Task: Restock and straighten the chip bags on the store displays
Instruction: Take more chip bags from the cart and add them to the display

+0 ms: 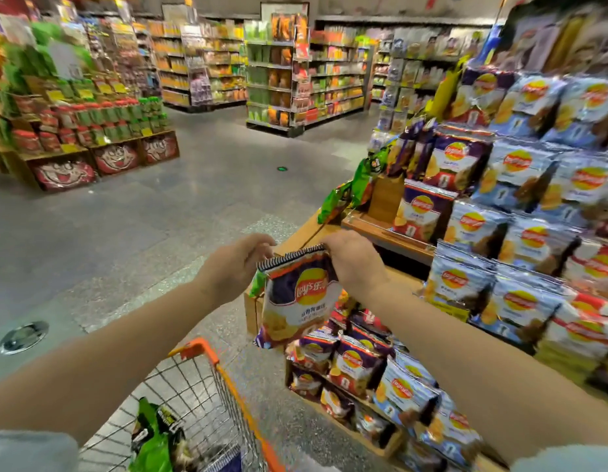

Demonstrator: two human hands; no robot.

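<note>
The far shelves (295,73) blur past reading, and the cart (207,403) runs off the bottom edge.

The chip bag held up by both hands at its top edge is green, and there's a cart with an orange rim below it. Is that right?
Not quite. The head view shows the chip bag is purple and white, not green. The left hand and right hand do hold it up by its top edge, with the orange-rimmed cart below.

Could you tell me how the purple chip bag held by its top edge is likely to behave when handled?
The purple chip bag hangs straight down from both hands, left hand and right hand, so it is probably light. Its puffed, glossy film looks floppy and likely slippery. The contents are probably fragile, so squeezing seems unwise.
</note>
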